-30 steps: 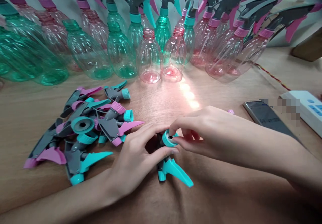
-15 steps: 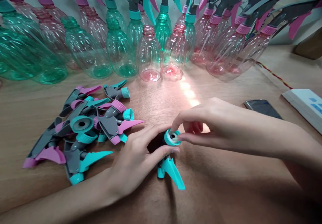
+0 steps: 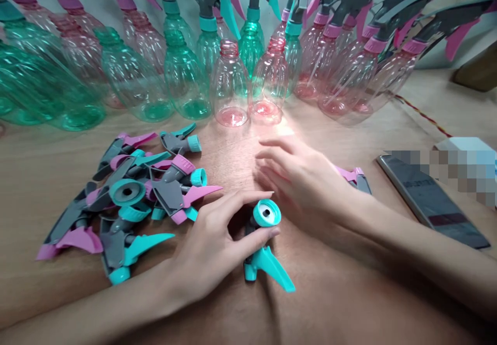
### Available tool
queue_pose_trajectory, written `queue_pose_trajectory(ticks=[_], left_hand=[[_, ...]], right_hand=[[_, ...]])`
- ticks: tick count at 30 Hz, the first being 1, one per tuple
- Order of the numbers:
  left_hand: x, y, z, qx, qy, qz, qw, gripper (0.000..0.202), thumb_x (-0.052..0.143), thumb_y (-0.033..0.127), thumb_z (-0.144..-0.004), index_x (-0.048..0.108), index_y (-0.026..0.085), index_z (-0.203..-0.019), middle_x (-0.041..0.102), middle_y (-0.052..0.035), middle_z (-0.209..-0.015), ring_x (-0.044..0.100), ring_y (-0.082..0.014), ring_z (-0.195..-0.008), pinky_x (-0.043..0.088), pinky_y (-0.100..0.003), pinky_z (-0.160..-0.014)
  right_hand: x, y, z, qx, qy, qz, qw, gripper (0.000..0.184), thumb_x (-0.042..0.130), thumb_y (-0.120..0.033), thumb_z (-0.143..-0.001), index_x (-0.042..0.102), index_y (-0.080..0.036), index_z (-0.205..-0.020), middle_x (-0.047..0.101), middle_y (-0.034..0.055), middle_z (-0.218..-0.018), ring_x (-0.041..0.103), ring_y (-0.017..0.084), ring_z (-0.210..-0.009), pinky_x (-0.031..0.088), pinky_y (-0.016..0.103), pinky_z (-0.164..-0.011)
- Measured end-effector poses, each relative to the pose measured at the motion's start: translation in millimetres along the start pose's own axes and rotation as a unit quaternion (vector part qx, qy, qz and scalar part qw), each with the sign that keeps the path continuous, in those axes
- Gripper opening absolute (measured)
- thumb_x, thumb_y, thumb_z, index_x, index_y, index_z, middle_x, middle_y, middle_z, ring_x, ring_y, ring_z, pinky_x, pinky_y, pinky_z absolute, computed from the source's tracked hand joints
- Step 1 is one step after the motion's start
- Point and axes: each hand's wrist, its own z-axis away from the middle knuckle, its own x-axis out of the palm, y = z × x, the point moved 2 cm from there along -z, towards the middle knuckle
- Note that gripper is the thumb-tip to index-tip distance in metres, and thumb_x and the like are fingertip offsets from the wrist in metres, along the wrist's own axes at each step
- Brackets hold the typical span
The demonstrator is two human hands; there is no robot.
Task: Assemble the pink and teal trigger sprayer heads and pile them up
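Observation:
My left hand [image 3: 212, 244] grips a teal and grey spray trigger head [image 3: 263, 246] between thumb and fingers, its round teal cap facing up and its teal lever pointing toward me. My right hand [image 3: 301, 182] hovers just beyond it over the wooden table [image 3: 349, 293], fingers stretched out and apart, holding nothing. A pile of several loose trigger heads [image 3: 132, 195] in grey, pink and teal lies to the left of my left hand. Another pink and grey trigger head [image 3: 355, 177] lies partly hidden behind my right wrist.
Several clear pink and green bottles [image 3: 231, 84] stand along the back, some with spray heads fitted, some without. More green bottles [image 3: 46, 96] lie at the far left. A phone [image 3: 430, 200] and a white box [image 3: 473, 159] lie at the right.
My right hand has let go of the teal cap and moved away toward the bottles, its fingers spreading. My left hand keeps its hold on the trigger head.

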Motion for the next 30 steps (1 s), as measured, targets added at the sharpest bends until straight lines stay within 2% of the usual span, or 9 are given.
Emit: queue_pose_trajectory(ticks=[3, 7, 13, 18, 23, 27, 30], left_hand=[[-0.2, 0, -1, -0.003, -0.013, 0.004, 1.0, 0.033, 0.066, 0.032, -0.084, 0.055, 0.027, -0.114, 0.067, 0.0019, -0.102, 0.062, -0.017, -0.09, 0.048, -0.029, -0.08], [-0.7, 0, -2, -0.009, -0.03, 0.018, 0.999, 0.032, 0.066, 0.033, -0.083, 0.055, 0.029, -0.113, 0.066, 0.0039, -0.106, 0.061, -0.0159, -0.094, 0.047, -0.026, -0.081], [0.5, 1, -3, 0.002, -0.071, 0.02, 0.997, 0.034, 0.065, 0.032, -0.084, 0.055, 0.025, -0.116, 0.065, 0.0008, -0.106, 0.06, -0.0167, -0.096, 0.046, -0.027, -0.085], [0.8, 6, -4, 0.021, -0.103, 0.015, 0.994, 0.035, 0.065, 0.03, -0.084, 0.056, 0.02, -0.116, 0.065, -0.0019, -0.1, 0.061, -0.0176, -0.091, 0.048, -0.027, -0.084], [0.7, 8, -3, 0.033, -0.108, 0.013, 0.994, 0.036, 0.066, 0.03, -0.083, 0.056, 0.018, -0.116, 0.066, -0.0037, -0.104, 0.06, -0.0188, -0.095, 0.047, -0.03, -0.089], [2.4, 8, 1, 0.028, -0.084, 0.017, 0.996, 0.042, 0.067, 0.028, -0.082, 0.051, 0.016, -0.119, 0.064, -0.0045, -0.109, 0.059, -0.0188, -0.1, 0.046, -0.03, -0.092], [0.6, 9, 4, 0.033, -0.053, 0.019, 0.998, 0.038, 0.065, 0.026, -0.084, 0.05, 0.017, -0.118, 0.064, -0.0035, -0.108, 0.059, -0.0173, -0.099, 0.046, -0.028, -0.09]], right_hand=[[26, -9, 8, 0.0, -0.024, -0.046, 0.999, 0.024, 0.046, -0.017, -0.092, 0.062, -0.011, -0.108, 0.057, 0.0191, -0.126, 0.055, 0.026, -0.115, 0.05, 0.043, -0.091], [44, -14, 14, -0.014, -0.014, -0.028, 0.999, 0.033, 0.041, -0.019, -0.095, 0.057, -0.006, -0.121, 0.055, 0.0207, -0.131, 0.047, 0.028, -0.125, 0.04, 0.05, -0.104], [42, -13, 13, -0.009, 0.008, -0.038, 0.999, 0.033, 0.043, -0.019, -0.094, 0.062, -0.005, -0.117, 0.059, 0.0187, -0.128, 0.051, 0.027, -0.123, 0.042, 0.045, -0.104], [43, -12, 15, -0.006, -0.002, -0.046, 0.999, 0.033, 0.041, -0.019, -0.095, 0.06, -0.007, -0.119, 0.058, 0.0165, -0.131, 0.048, 0.027, -0.126, 0.042, 0.047, -0.104], [42, -14, 15, -0.011, -0.002, -0.056, 0.998, 0.033, 0.042, -0.018, -0.094, 0.061, -0.004, -0.117, 0.058, 0.0198, -0.128, 0.048, 0.027, -0.126, 0.043, 0.047, -0.104], [44, -13, 16, -0.021, 0.02, -0.065, 0.997, 0.032, 0.043, -0.018, -0.093, 0.061, -0.007, -0.117, 0.06, 0.0199, -0.126, 0.049, 0.029, -0.125, 0.045, 0.049, -0.101], [46, -12, 18, -0.025, 0.027, -0.07, 0.997, 0.032, 0.044, -0.021, -0.093, 0.061, -0.009, -0.118, 0.06, 0.019, -0.126, 0.049, 0.029, -0.125, 0.045, 0.05, -0.101]])
